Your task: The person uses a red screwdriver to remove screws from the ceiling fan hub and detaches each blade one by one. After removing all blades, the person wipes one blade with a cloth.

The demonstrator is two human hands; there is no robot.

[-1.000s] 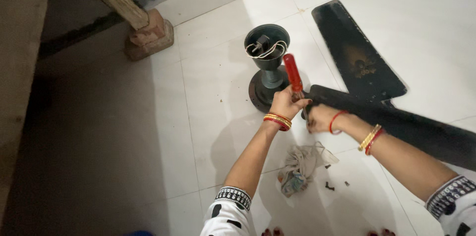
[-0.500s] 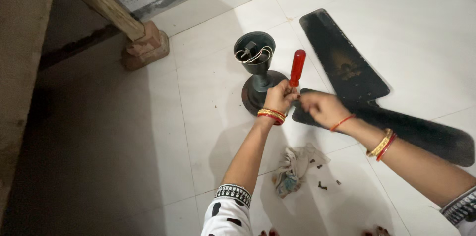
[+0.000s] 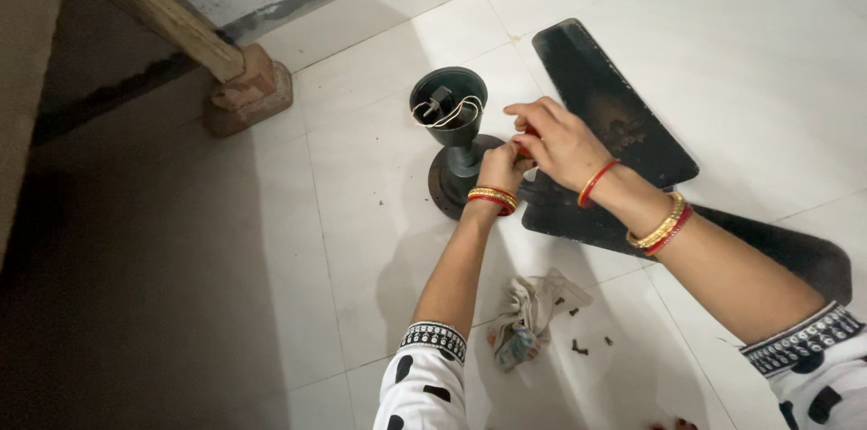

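Head cam, looking down, near floor (image 3: 361,240).

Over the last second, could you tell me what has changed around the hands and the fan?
The right hand moved up from the black fan blade and now covers the top of the red screwdriver handle, which is almost hidden. The left hand still grips below it. The dark fan motor with its wire-filled cup, the crumpled rag and the loose screws stayed put.

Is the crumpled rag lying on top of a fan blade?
No, the rag lies on the white floor tile, apart from the black fan blade.
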